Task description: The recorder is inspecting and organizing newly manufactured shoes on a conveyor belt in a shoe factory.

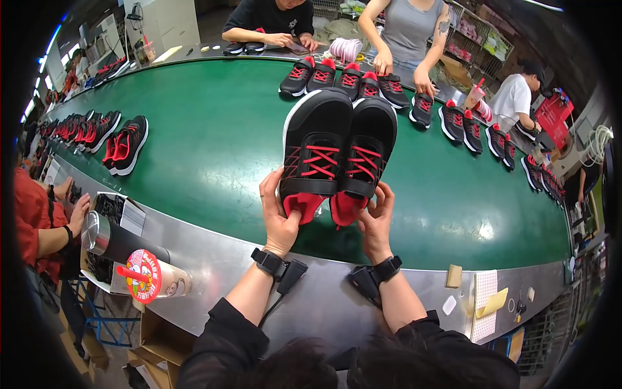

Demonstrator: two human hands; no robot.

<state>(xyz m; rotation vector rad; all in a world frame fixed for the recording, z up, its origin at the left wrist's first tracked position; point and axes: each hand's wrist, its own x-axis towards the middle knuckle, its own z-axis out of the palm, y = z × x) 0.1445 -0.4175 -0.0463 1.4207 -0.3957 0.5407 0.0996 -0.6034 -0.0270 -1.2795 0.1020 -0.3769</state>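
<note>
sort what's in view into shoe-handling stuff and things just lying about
Belongs, by the look of it:
black sneakers with red laces, held by the left hand and right hand
long green work surface
matching black-and-red sneakers along it

Probably just lying about:
pale drink cup with red lid
dark cylindrical flask
yellow paper slip

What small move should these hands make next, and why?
Probably lower the two black sneakers with red laces onto the flat green surface: the left hand and right hand each grip one by its red-lined heel end, the pair appears held up above that surface, and similar sneakers stand on it toward the far edge.
</note>
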